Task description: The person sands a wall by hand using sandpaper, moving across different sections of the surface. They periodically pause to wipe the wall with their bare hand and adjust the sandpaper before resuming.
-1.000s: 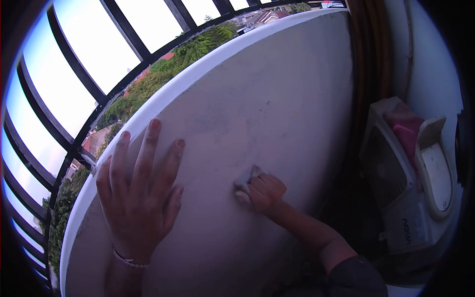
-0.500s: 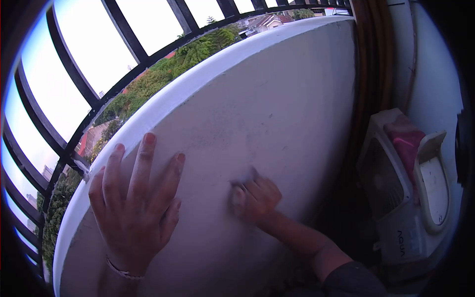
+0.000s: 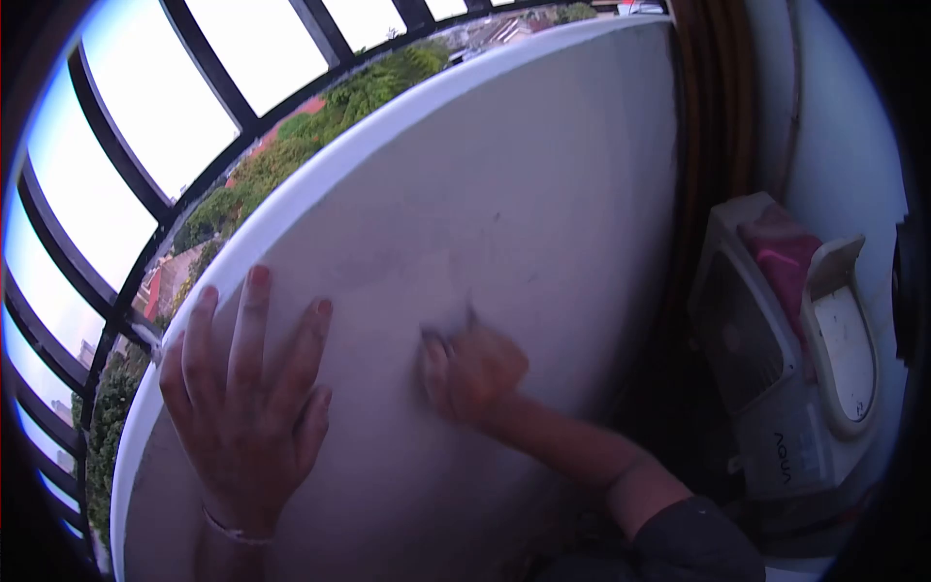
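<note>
Black railing bars (image 3: 208, 82) stand above the grey wall (image 3: 543, 194) at its far left. Through them, beyond the wall, show green trees (image 3: 291, 145) and bright sky. The wall fills the middle of the view, and a white rim (image 3: 388, 126) runs along its top edge, just under the bars.

The left hand (image 3: 242, 407) lies flat on the lower left part of the wall, palm against the surface. Its grip is spread, with the fingers fanned apart and pointing up toward the rim, and it holds nothing. A thin bracelet (image 3: 228, 529) circles the wrist below it.

The right hand (image 3: 472, 373) also touches the wall, near its middle and a little right of the left hand, apart from it. It is smeared by blur. The fingers look curled against the surface, but I cannot tell whether the grip is pinching anything or only pressing. The bare forearm runs down and to the right from it into a dark sleeve (image 3: 689, 543) at the bottom of the view.

A brown upright frame (image 3: 713, 145) borders the wall's right end. Right of the wall, past that frame and lower down, stands a white machine (image 3: 776, 388) marked AQUA. A pink thing (image 3: 781, 257) sits in its top, and a pale lid (image 3: 844, 349) is tilted at its far side.
</note>
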